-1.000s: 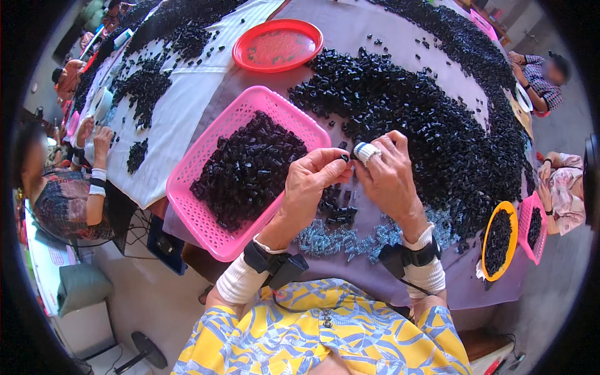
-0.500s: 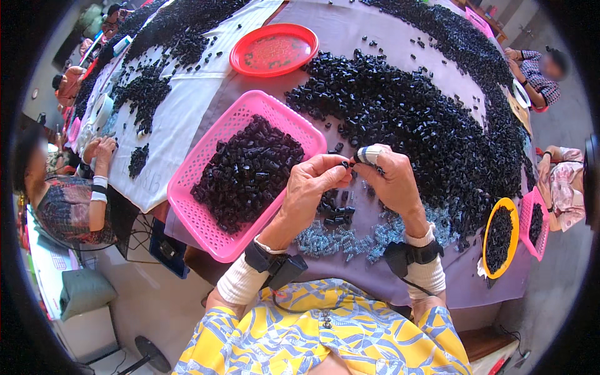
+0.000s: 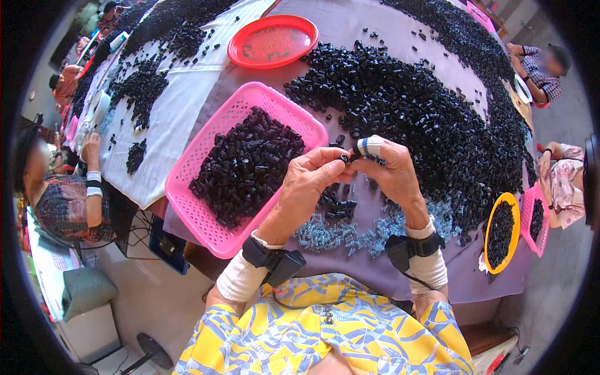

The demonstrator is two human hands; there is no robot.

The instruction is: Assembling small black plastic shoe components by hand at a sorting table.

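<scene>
My left hand [image 3: 312, 178] pinches a small black plastic part [image 3: 344, 159] between thumb and fingertips. Against it, at the middle of the table, the fingertips of my right hand [image 3: 394, 172] are closed; a striped finger wrap covers one finger, and what they grip is hidden. Under and beside both hands lie several loose black parts [image 3: 340, 209] and a band of small clear bluish pieces [image 3: 337, 236]. Left of my hands stands a pink basket [image 3: 181, 169], heaped with black parts. A large pile of black parts [image 3: 400, 106] spreads beyond my right hand.
A red oval tray [image 3: 273, 41] lies beyond the basket. At the right table edge are a yellow bowl [image 3: 516, 228] and a smaller pink basket [image 3: 541, 237], both holding black parts. People [image 3: 69, 203] sit around the table at left and right.
My hands stay together and have shifted only slightly. The black part in my left fingertips shows its round end more plainly. The whole view has tipped a little, moving the table upward.
</scene>
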